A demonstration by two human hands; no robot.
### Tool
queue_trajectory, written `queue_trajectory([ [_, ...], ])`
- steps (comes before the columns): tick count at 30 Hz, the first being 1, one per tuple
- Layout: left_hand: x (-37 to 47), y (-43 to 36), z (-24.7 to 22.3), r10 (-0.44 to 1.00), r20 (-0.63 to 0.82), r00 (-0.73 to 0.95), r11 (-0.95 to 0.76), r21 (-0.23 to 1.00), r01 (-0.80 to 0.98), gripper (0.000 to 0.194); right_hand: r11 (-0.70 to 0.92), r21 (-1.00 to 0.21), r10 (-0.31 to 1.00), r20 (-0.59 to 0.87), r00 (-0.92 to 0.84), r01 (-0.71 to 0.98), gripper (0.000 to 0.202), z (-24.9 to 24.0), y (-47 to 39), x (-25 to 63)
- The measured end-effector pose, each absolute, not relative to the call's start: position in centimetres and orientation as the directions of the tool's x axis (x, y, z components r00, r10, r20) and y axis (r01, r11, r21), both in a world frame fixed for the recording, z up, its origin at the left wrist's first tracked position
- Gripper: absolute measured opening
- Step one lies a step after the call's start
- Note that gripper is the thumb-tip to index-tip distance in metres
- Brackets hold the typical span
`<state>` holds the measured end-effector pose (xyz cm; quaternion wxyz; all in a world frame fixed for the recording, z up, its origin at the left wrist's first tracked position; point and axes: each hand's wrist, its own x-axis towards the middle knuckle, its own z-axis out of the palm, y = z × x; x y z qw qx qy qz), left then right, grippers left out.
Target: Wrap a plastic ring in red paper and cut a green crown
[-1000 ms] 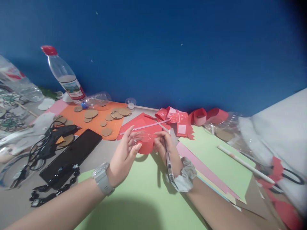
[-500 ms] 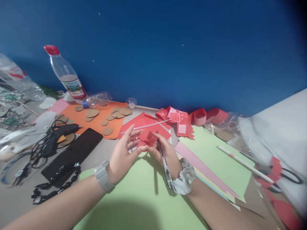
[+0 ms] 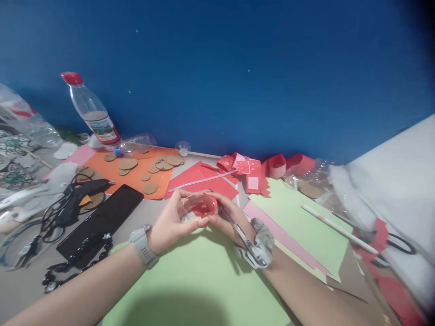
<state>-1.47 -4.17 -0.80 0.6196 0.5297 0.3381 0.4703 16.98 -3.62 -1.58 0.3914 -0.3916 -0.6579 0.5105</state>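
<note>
Between my two hands is a round, clear plastic cup-like piece (image 3: 188,206), its open rim facing me. A red paper strip (image 3: 215,208) curves along its right side, and more red shows inside. My left hand (image 3: 171,219) wraps the left side, thumb at the front edge. My right hand (image 3: 231,213) grips the red strip and rim from the right. A clear pen (image 3: 239,232) is also tucked in the right hand, slanting back over the wrist. Below both hands lies a light green paper sheet (image 3: 190,280). The far fingers are partly hidden.
Left are a phone (image 3: 102,222), a black bead bracelet (image 3: 78,267), a glue gun (image 3: 84,188) and a bottle (image 3: 93,113). Cardboard discs (image 3: 150,187) lie on orange paper (image 3: 112,176). Red paper (image 3: 200,179) is behind my hands; a white stick (image 3: 340,228) and scissors (image 3: 401,244) lie right.
The held piece has been tipped so its round opening faces me. The pen in my right hand has swung its lower end rightward, over the wrist. The view has shifted slightly.
</note>
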Motion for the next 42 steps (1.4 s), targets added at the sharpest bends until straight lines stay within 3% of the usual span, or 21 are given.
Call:
queue_trajectory([
  [3,-1.3,-4.2,-0.5,0.938,0.031,0.346,0.046,0.977,-0.210,0.038,0.191,-0.975,0.909,0.133,-0.394,0.112,0.047,-1.8,-3.5,16.8],
  [7,-1.2,-3.9,0.1,0.966,-0.023,0.258,0.077,0.977,-0.199,0.046,0.246,-0.940,0.934,0.165,-0.318,0.235,0.044,-1.6,-3.6,16.4],
  [12,-1.6,-2.8,-0.3,0.978,-0.023,-0.207,-0.032,0.965,-0.260,0.040,0.243,-0.878,0.965,0.261,-0.012,0.412,0.024,-1.7,-3.1,16.5],
  [15,-1.9,-2.1,-1.0,0.944,-0.017,-0.329,-0.085,0.952,-0.293,0.035,0.214,-0.852,0.959,0.277,0.065,0.478,0.017,-2.0,-2.1,17.1],
  [19,-2.0,-1.9,-1.1,0.949,-0.012,-0.315,-0.104,0.931,-0.349,0.030,0.186,-0.758,0.963,0.268,0.039,0.625,0.010,-1.6,-0.7,18.5],
  [28,-2.2,-1.7,-1.4,0.960,-0.042,-0.278,-0.095,0.881,-0.463,0.030,0.079,-0.388,0.987,0.162,-0.017,0.918,0.017,-0.2,3.0,19.2],
  [33,-2.3,-1.8,-1.9,0.958,-0.098,-0.271,-0.050,0.869,-0.492,0.035,0.020,-0.247,0.996,0.087,0.002,0.969,0.026,0.1,4.4,18.5],
  [42,-3.1,-2.0,-2.0,0.953,-0.129,-0.274,-0.032,0.858,-0.512,0.035,0.011,-0.137,0.998,0.066,-0.002,0.990,0.023,3.0,4.5,20.0],
])
